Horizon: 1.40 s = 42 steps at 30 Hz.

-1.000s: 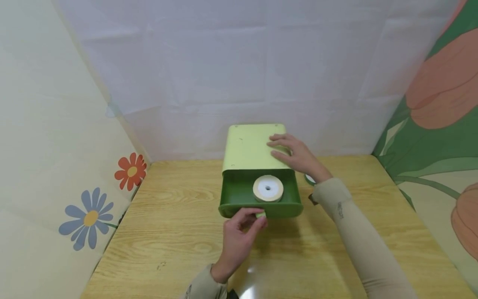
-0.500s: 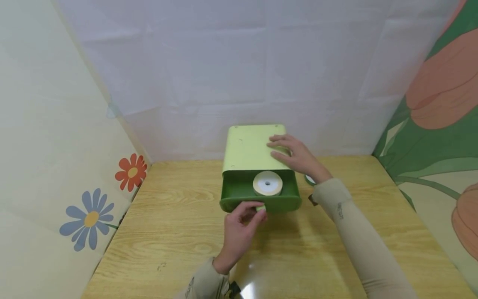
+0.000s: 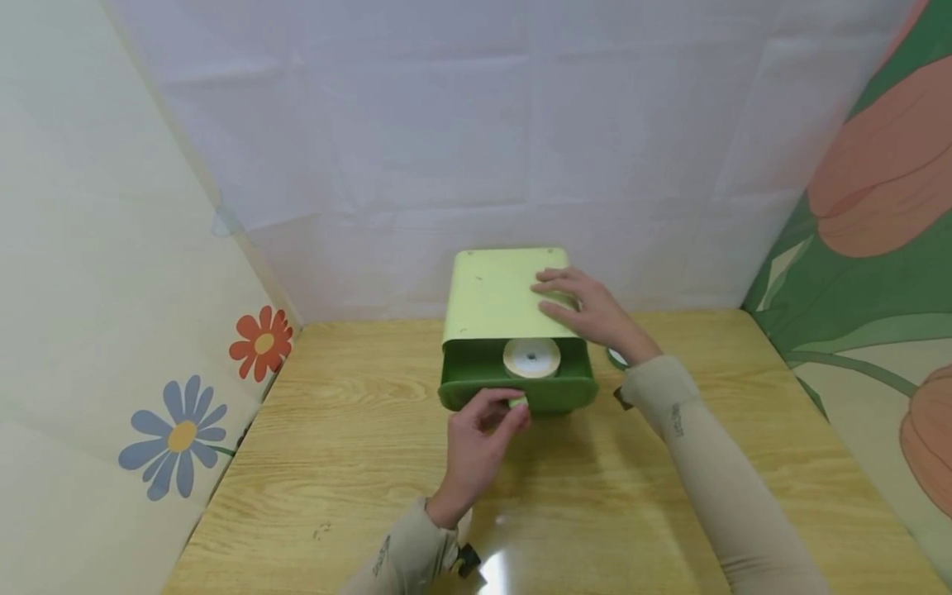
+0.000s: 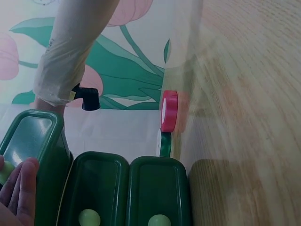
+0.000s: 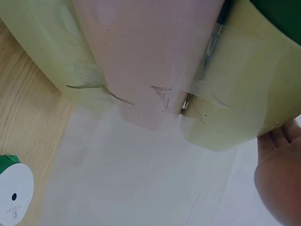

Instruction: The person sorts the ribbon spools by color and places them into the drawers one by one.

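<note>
A drawer cabinet with a light green top (image 3: 502, 293) stands near the back of the table. Its dark green top drawer (image 3: 476, 395) is pulled partly out. Inside lies a ribbon spool (image 3: 531, 358) with a white face, its far edge just under the cabinet's front lip. My left hand (image 3: 476, 450) pinches the light green knob (image 4: 6, 172) on this drawer's front between thumb and fingers. My right hand (image 3: 591, 307) rests on the right side of the cabinet top, fingers extended; the right wrist view shows the hand (image 5: 282, 174) against the cabinet's edge.
Two lower drawers, a middle one (image 4: 96, 181) and a bottom one (image 4: 159, 183), are closed. A red ribbon spool (image 4: 170, 111) and a green ribbon spool (image 5: 16, 193) stand on the table, right of the cabinet. A white sheet (image 3: 416, 165) hangs behind.
The top drawer has slid further into the cabinet, carrying the spool backwards, and my left hand has moved away from me with the knob. My right hand has stayed in place.
</note>
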Tool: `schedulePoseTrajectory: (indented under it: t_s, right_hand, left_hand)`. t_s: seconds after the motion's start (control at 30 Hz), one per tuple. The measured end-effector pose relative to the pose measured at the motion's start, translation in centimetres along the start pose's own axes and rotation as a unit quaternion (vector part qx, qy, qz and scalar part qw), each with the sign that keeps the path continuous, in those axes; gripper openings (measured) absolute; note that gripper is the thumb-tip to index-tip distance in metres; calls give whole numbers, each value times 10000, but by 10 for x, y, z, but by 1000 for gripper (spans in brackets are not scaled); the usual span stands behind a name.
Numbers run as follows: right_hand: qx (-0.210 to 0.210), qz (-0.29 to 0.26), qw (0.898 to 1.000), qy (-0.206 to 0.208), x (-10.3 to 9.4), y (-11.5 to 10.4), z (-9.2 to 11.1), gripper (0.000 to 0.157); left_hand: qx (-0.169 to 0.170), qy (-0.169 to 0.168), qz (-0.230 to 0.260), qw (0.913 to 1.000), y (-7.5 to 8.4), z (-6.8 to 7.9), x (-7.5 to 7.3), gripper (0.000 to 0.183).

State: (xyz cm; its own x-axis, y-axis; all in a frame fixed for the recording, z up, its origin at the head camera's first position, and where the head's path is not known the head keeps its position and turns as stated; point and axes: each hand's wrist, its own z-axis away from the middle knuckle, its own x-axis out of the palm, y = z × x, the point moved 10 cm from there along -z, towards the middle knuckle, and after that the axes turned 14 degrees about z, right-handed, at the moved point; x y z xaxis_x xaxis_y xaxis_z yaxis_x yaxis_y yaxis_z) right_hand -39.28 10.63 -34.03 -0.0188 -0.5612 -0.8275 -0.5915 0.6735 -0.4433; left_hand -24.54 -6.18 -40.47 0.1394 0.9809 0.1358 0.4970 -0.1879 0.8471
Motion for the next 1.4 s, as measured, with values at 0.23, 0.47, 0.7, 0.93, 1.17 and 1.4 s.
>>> schedulePoseTrajectory:
  t_s: [0.23,0.47,0.7,0.93,1.17,1.4]
  right_hand:
    - [-10,40,10000,-1,-1,-1,1,41]
    - [-6,62,10000,6,-1,-1,1,41]
    - [12,74,10000,-3,-2,-2,0,42]
    - [48,45,10000,-23,-2,-2,1,42]
    - [47,26,10000,-52,-1,-2,1,43]
    - [81,14,9999,-62,-2,-4,2,43]
  left_hand:
    - [-88,10,73,9999,-4,-8,0,15]
    - [-68,18,102,9999,-8,-15,-1,14]
    - [-137,0,115,9998,-11,-23,-2,15]
    - [-126,-72,65,9999,-13,-30,-2,17]
    - [-125,-50,203,9997,-18,-37,-4,17]
    - [-34,-64,164,9998,-20,-42,-5,17]
